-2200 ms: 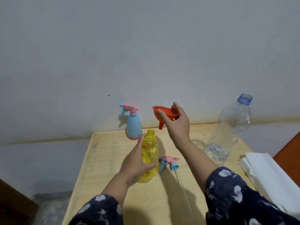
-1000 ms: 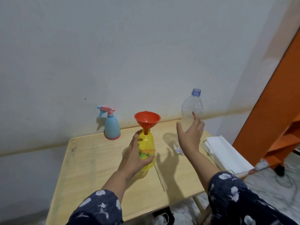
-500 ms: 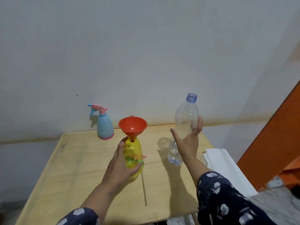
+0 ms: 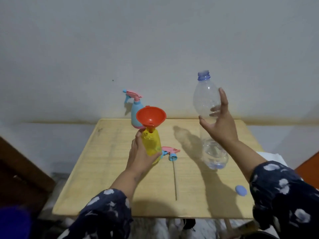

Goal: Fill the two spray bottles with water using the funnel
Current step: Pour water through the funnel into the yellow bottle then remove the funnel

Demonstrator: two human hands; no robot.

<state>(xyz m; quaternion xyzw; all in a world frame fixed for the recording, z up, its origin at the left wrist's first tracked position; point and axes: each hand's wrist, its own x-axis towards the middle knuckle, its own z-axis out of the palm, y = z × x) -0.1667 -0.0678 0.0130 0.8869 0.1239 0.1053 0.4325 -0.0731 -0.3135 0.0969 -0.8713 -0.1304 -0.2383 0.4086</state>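
1. The yellow spray bottle point(image 4: 151, 145) stands on the wooden table point(image 4: 107, 163) with the red funnel point(image 4: 151, 118) stuck in its open top.
2. The left hand point(image 4: 140, 156) is wrapped around the yellow bottle.
3. The right hand point(image 4: 220, 125) is spread wide against the side of the big clear water bottle point(image 4: 207, 100), to the right.
4. The blue spray bottle point(image 4: 135, 109) stands behind the funnel, by the wall.
5. A loose sprayer top point(image 4: 170, 152) lies just beside the yellow bottle.
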